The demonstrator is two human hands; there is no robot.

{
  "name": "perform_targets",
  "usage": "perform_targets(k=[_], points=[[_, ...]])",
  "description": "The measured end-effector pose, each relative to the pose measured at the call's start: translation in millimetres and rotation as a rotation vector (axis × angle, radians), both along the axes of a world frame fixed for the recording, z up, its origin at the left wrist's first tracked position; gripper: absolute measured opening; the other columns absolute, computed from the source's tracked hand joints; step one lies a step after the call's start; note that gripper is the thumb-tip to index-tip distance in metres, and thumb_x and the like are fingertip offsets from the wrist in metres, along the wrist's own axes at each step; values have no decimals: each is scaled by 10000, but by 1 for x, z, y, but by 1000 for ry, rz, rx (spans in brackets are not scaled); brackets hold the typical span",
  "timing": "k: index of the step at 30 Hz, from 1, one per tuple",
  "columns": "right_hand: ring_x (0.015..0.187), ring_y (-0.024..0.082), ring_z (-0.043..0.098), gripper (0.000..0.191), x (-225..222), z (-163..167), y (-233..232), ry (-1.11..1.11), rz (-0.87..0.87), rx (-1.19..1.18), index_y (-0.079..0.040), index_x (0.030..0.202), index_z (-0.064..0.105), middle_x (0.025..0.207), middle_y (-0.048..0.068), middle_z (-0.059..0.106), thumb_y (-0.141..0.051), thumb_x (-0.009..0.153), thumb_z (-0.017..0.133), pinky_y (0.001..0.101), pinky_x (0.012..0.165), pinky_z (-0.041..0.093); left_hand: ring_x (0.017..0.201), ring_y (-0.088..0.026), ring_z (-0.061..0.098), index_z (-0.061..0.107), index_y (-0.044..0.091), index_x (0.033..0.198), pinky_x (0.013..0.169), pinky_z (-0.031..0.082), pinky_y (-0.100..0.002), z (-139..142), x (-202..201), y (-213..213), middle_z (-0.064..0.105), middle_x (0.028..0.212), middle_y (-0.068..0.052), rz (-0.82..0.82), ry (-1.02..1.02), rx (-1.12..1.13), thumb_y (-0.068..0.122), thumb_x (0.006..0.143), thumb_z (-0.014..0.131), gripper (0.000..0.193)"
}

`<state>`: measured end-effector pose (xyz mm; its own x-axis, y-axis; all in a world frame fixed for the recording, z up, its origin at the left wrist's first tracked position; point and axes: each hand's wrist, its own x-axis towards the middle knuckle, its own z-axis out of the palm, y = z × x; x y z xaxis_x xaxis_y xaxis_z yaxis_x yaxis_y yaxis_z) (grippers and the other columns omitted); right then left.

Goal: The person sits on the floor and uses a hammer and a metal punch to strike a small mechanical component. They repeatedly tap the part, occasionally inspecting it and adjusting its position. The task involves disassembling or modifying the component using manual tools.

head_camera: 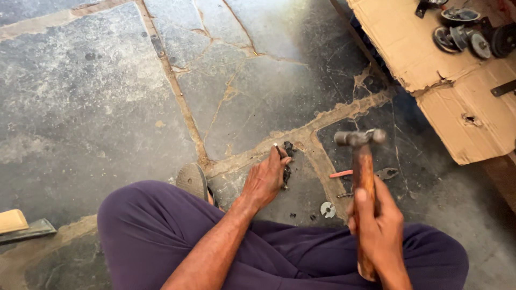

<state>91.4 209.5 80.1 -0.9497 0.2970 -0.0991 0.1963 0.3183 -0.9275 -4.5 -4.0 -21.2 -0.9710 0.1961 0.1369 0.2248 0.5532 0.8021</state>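
Note:
I sit cross-legged on a stone floor in purple trousers. My right hand (379,217) grips the wooden handle of a hammer (363,161), whose metal head is raised above the floor. My left hand (265,178) rests on the floor and pinches a small dark metal part (288,152), holding it down against the stone. A small round metal washer-like piece (327,209) lies on the floor between my hands. Pliers with a red handle (365,174) lie partly behind the hammer handle.
A torn sheet of cardboard (430,59) at the upper right carries several dark round metal parts (467,35). A sandal (192,181) sits beside my left knee. A wooden block on a metal piece (19,224) lies at the far left.

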Motion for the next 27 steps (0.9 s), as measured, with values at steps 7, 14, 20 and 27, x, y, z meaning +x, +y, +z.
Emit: perform_targets(k=[7,14,20,27], points=[[479,89,517,448,-45,-52,3,-154,-22,-105,-137,1425,591,693,17,584,-301,1009,556,274,419,427,763,-440,721,495,46,1205,634,531,-531,2,-7,-5,707,873,-233,153,-76,-63,197,1071,451,207],[879,346,702,516,-66,-95,24,344,204,741,-84,1586,462,1012,169,711,-279,1122,578,509,904,547,837,-518,687,570,25,1142,742,503,-610,-2,-11,-15,712,852,-293,314,-230,-297,262,984,559,285],[834,411,681,600,-82,-106,28,-101,197,715,-181,1525,480,1056,209,626,-311,965,655,515,699,549,796,-538,683,524,-20,1228,770,500,-628,-7,-10,-9,699,831,-335,179,-266,-497,256,926,583,414],[959,380,638,556,-76,-119,44,85,203,798,-116,1425,589,1063,196,621,-215,896,728,493,811,507,736,-505,689,522,8,1148,689,509,-603,1,-12,3,701,769,-281,212,-188,-488,345,977,633,394]])
